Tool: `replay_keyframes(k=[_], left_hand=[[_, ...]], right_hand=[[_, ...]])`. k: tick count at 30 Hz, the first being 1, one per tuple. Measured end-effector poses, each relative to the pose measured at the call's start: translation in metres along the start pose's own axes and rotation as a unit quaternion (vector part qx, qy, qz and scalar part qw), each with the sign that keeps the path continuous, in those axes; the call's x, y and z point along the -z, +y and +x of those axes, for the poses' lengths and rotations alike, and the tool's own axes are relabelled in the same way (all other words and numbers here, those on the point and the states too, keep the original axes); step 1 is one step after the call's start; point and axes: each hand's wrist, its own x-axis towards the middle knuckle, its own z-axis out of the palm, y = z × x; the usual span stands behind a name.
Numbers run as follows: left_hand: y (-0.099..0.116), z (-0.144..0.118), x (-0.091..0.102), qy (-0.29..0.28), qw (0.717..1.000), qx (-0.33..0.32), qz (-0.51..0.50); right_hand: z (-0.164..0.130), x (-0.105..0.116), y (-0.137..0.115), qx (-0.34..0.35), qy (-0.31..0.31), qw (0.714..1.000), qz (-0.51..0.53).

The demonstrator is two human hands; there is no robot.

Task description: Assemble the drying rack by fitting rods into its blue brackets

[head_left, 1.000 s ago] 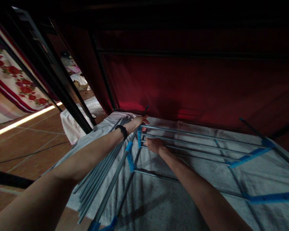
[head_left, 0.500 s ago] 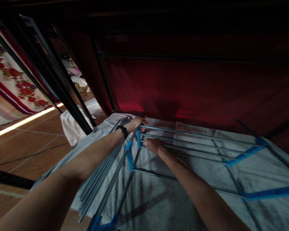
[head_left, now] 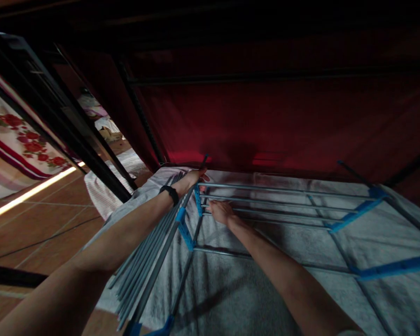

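1. A bundle of loose grey rods (head_left: 145, 261) is seen nearest the camera, laid on the grey towel (head_left: 231, 289), running from the lower left up toward the left wrist.
2. A metal rack frame (head_left: 266, 205) with blue plastic connectors (head_left: 353, 217) lies flat on the same towel; its parallel rails run rightward from a corner joint (head_left: 197, 199).
3. The left hand (head_left: 191, 179) — a dark band on its wrist — is closed around an upright grey pole (head_left: 168, 247) at that joint; fingers curled over it.
4. The right hand (head_left: 220, 211) is laid on the rails just beside the joint; whether it pinches a rail or only presses cannot be told in the dim light.
5. Step judged in hand: seating the pole or a rail into the blue corner piece. The next move would call for a steady hold on the pole while the rail end is lined up with its socket and pushed home.
6. Beyond — a dark red fabric wall (head_left: 283, 121) with black tubes; at left, brown floor tiles (head_left: 38, 219), a pale cloth (head_left: 101, 191), a flowered fabric (head_left: 17, 144).
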Motion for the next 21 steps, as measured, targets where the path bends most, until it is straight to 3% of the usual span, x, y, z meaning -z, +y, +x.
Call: replay_keyframes(k=[14, 21], left_hand=[[-0.009, 0.019, 0.004, -0.04, 0.999, -0.032, -0.01], [-0.006, 0.012, 0.002, -0.017, 1.0, -0.016, -0.01]], right_hand=[[0.001, 0.006, 0.001, 0.001, -0.014, 0.999, 0.03], [0.001, 0.013, -0.003, 0.01, -0.013, 0.999, 0.029]])
